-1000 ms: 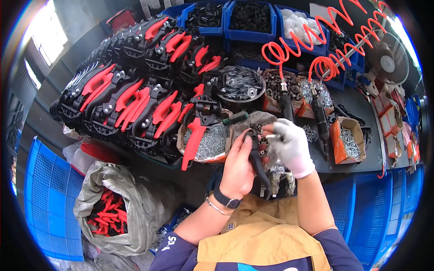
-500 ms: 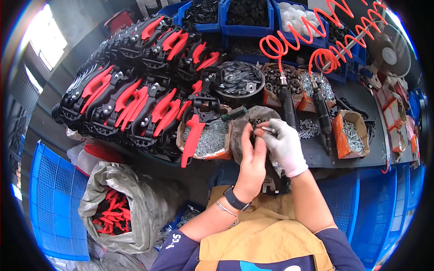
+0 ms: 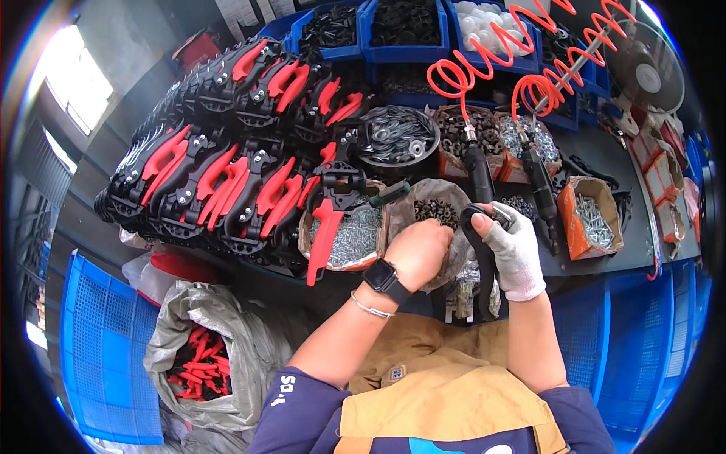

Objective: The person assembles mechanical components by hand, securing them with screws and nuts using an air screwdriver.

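My right hand (image 3: 514, 253), in a white glove with bare fingertips, grips a long black curved plastic part (image 3: 482, 261) that hangs down from thumb and fingers. A shiny metal piece shows by its index finger, too small to name. My bare left hand (image 3: 422, 256), with a watch and bracelet on the wrist, dips into a grey bag-lined container (image 3: 446, 191) of small dark metal pieces (image 3: 432, 210). Its fingertips are hidden there. Left of it, a black-and-red assembly (image 3: 325, 238) lies over a box of screws (image 3: 357, 234), next to a green-handled screwdriver (image 3: 393, 192).
Two air screwdrivers (image 3: 478, 170) on red coiled hoses lie on the bench. An orange box of screws (image 3: 591, 219) stands at right, a bowl of metal plates (image 3: 399, 136) behind. Rows of black-and-red assemblies (image 3: 219, 181) fill the left. A sack of red-and-black parts (image 3: 170, 318) stands below.
My hands, together before, are now apart. The left has gone down into the lined container; the right has moved right and now shows the black curved part.
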The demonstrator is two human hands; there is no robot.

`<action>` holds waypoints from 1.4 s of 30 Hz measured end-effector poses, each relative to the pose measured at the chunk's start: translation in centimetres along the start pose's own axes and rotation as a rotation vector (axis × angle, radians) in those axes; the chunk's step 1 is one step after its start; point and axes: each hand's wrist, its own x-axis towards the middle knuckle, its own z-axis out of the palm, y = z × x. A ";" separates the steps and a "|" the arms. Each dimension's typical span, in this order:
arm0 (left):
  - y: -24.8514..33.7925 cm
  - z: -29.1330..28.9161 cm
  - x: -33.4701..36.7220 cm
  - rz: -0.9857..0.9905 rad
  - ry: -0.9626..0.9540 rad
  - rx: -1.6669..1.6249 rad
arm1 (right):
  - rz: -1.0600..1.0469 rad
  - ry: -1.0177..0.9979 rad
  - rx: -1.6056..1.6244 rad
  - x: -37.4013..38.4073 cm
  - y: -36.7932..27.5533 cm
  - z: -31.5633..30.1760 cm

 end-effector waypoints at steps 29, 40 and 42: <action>4.1 0.2 0.4 -0.278 0.328 -1.019 | 0.217 0.050 0.368 -1.0 3.8 -0.4; 5.0 -0.7 -0.7 -0.477 0.274 -1.626 | 0.163 0.006 0.336 -1.7 3.4 0.5; 5.2 -1.4 -1.3 -0.485 0.196 -1.635 | 0.211 0.004 0.354 -1.7 3.4 0.4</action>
